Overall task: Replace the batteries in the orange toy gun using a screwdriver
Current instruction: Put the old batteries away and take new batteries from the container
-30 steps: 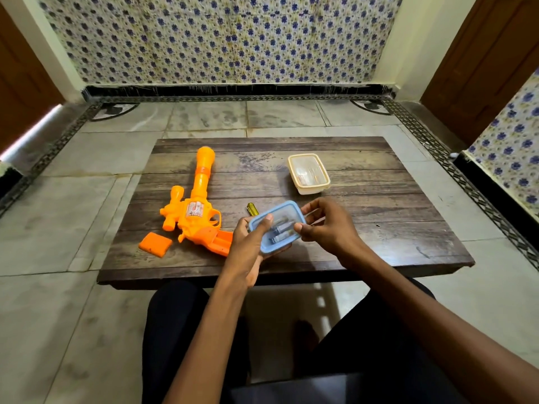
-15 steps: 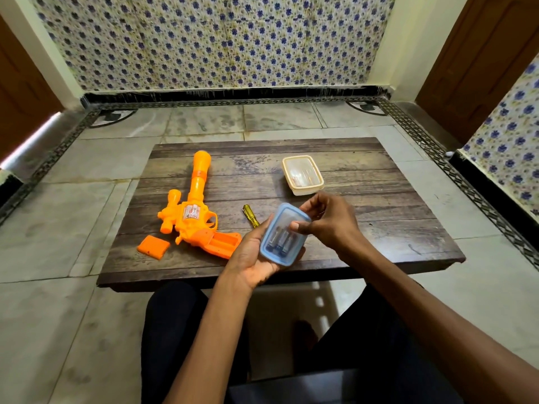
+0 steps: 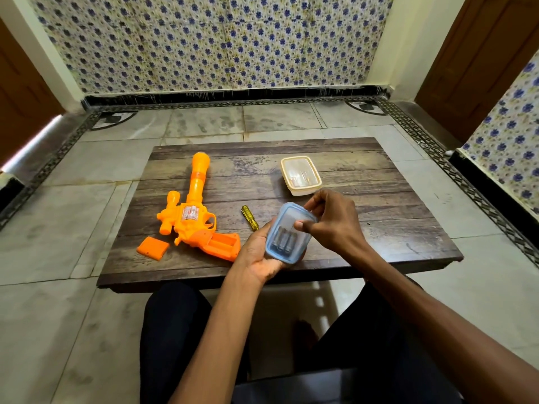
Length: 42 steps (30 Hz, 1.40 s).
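The orange toy gun point(image 3: 194, 217) lies on the left half of the wooden table point(image 3: 379, 217), its grip's battery bay open. Its orange battery cover point(image 3: 153, 248) lies loose to the left of the grip. A yellow-handled screwdriver point(image 3: 250, 217) lies just right of the gun. My left hand point(image 3: 258, 255) holds a small blue-lidded box point(image 3: 287, 234) from below, above the table's near edge; batteries show through the lid. My right hand point(image 3: 332, 220) grips the box's far end, thumb pressed on the lid.
A cream-rimmed plastic container point(image 3: 301, 175) with a clear lid stands at the table's back right. The low table sits on a tiled floor, with my knees under its near edge. Patterned walls and wooden doors surround the area.
The blue-lidded box has risen off the table and tilted more upright in my left palm. My right hand moved from its right side onto its top end and lid.
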Each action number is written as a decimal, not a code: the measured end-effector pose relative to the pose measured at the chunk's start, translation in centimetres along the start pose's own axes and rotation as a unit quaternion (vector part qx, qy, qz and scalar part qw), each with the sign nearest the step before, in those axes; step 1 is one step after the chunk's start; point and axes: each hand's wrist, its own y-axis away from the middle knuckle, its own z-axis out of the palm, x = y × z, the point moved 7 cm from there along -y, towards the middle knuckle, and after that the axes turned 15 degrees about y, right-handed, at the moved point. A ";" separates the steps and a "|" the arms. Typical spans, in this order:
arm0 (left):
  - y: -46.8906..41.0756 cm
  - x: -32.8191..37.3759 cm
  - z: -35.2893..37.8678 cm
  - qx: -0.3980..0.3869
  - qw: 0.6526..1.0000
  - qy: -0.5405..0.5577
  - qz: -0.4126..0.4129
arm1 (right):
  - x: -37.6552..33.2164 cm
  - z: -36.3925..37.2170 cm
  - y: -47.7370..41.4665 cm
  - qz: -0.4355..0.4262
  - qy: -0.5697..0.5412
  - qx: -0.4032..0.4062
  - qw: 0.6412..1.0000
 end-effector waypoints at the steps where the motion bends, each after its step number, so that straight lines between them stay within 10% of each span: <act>1: -0.3 0.3 -0.1 0.007 1.000 -0.002 0.008 | -0.4 -0.1 0.2 -0.012 -0.003 -0.002 1.000; 7: -1.5 1.0 -0.7 0.011 0.998 0.057 -0.012 | -3.6 0.0 1.7 -0.156 -0.061 -0.154 0.974; 13: -2.1 2.9 -1.0 0.011 0.993 0.116 0.032 | -1.6 -4.4 0.6 -0.134 -0.230 -0.021 0.964; 19: -2.1 2.5 -0.8 0.002 0.993 0.118 0.030 | 3.8 -3.1 -1.5 -0.142 0.013 0.157 0.977; 27: -1.9 1.7 -1.3 0.008 0.991 0.129 0.023 | 6.5 2.7 -0.4 -0.241 0.261 0.059 0.933; 36: -1.8 0.9 -0.7 0.011 0.990 0.136 0.027 | 6.4 3.8 -1.5 -0.222 0.301 -0.073 0.925; 39: -1.9 1.0 -0.9 0.023 0.989 0.139 0.040 | 5.4 2.7 -1.6 -0.160 0.212 -0.066 0.962; 42: -2.1 1.5 -0.6 0.021 0.988 0.126 0.082 | 4.1 1.3 -0.7 0.029 -0.113 -0.049 0.992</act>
